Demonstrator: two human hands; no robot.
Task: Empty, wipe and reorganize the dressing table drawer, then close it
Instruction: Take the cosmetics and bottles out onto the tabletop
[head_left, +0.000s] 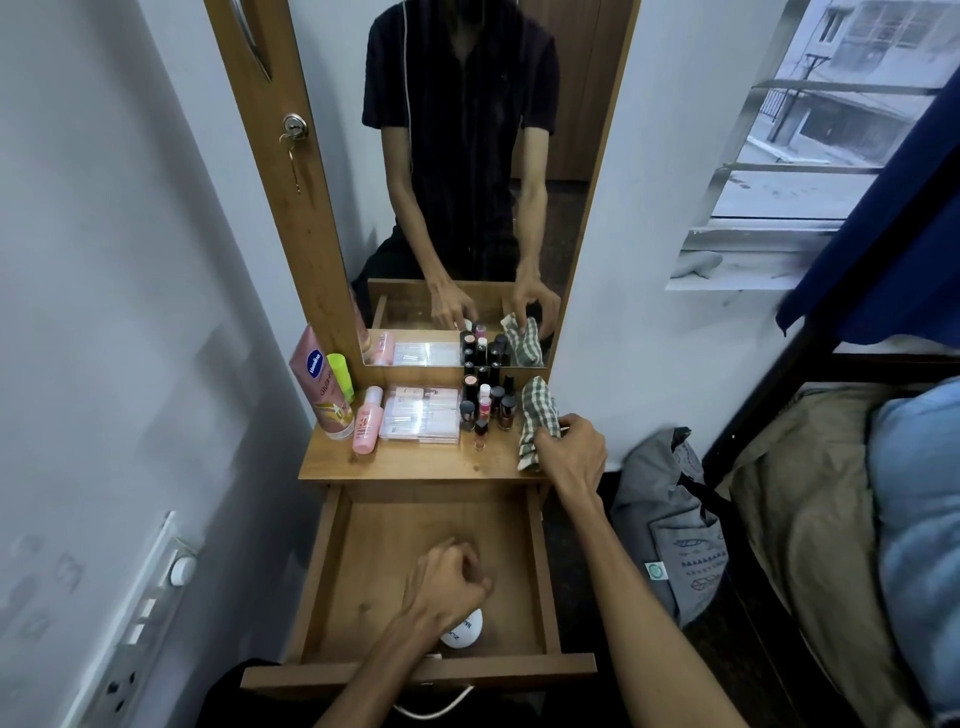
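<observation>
The wooden drawer (332, 561) stands pulled open below the dressing table top (415, 462). Its bottom is bare except for a white round container (464, 631) near the front, partly under my left wrist. My left hand (447, 582) hovers inside the drawer with fingers curled, holding nothing that I can see. My right hand (571, 457) reaches to the table top's right edge and grips a green checked cloth (537, 415) lying there. On the top stand several small dark bottles (488, 405), flat clear boxes (421, 413), a pink bottle (368, 421) and a pink lotion tube (319, 384).
A mirror (467, 182) rises behind the table top and reflects me. A grey bag (670, 525) sits on the floor right of the drawer, beside a bed (831, 519). A wall with a socket strip (150, 597) is close on the left.
</observation>
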